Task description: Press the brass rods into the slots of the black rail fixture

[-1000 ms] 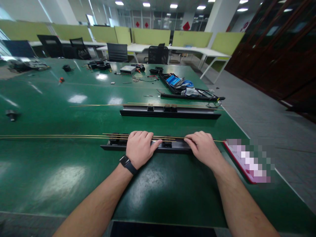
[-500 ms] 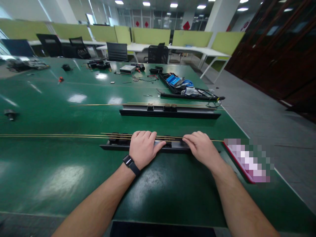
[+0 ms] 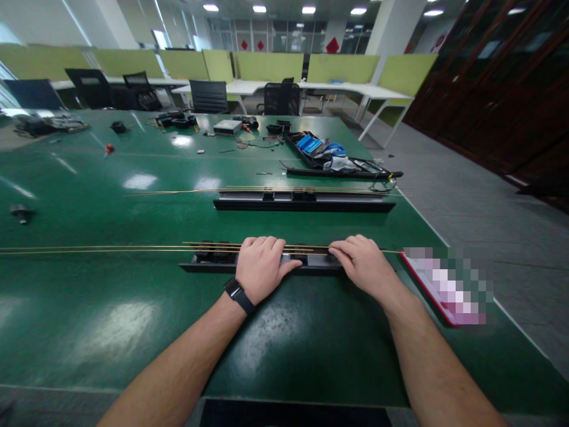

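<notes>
Several thin brass-coloured rods point(image 3: 222, 247) lie lengthwise over the near black channel rail point(image 3: 208, 268), roughly parallel to the near edge of the green table point(image 3: 111, 356). Two rods extend well past the rail toward the table's left edge; one reaches right, toward the red-edged flat object point(image 3: 429, 290) near the right edge. The face of that object is obscured.

Left hand point(image 3: 261, 267): placed palm down across the rods and rail, fingers curved over the far side, thumb extended toward the right. Whether it grips or only presses cannot be told, as its fingertips are hidden.

Right hand point(image 3: 367, 267): thumb and fingertips pinched together, apparently on at least one rod, above the right portion of the rail.

Black blocks point(image 3: 204, 252) sit inside the near rail. A second black channel rail point(image 3: 304, 206), also with rods along it, stands farther from the near edge, its right end near the table's right edge.

Step in hand, as judged: positioning the rods lengthwise along the near rail. The next move calls for a light, steady pinch and rod alignment parallel to the rail, without bending.
</notes>
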Demonstrator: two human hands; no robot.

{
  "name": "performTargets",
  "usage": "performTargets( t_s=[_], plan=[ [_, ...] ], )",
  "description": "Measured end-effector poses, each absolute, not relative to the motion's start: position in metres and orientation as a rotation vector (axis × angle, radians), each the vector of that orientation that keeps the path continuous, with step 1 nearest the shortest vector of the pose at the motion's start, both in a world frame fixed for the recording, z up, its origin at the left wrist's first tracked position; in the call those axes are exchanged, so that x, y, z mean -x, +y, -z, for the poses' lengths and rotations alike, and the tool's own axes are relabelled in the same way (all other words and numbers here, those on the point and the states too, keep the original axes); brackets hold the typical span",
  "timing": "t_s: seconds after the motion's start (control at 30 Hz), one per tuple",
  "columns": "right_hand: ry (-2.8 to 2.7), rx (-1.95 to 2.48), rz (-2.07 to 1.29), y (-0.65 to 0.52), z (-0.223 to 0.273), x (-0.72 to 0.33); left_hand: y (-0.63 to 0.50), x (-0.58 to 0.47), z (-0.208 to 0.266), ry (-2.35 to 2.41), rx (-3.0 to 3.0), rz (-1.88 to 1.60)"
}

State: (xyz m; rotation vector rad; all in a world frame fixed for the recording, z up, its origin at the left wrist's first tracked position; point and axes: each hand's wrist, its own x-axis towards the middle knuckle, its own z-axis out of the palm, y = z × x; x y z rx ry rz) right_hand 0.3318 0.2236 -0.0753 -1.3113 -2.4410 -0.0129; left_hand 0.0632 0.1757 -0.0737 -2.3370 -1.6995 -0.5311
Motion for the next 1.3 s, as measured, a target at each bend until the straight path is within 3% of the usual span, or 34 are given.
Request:
performTargets(
  t_s=[1.3],
  plan=[
    [-2.423, 1.350, 0.148, 0.228, 0.076, -0.352, 0.176, -0.086, 0.080, -1.657, 2.355, 0.730]
  ],
)
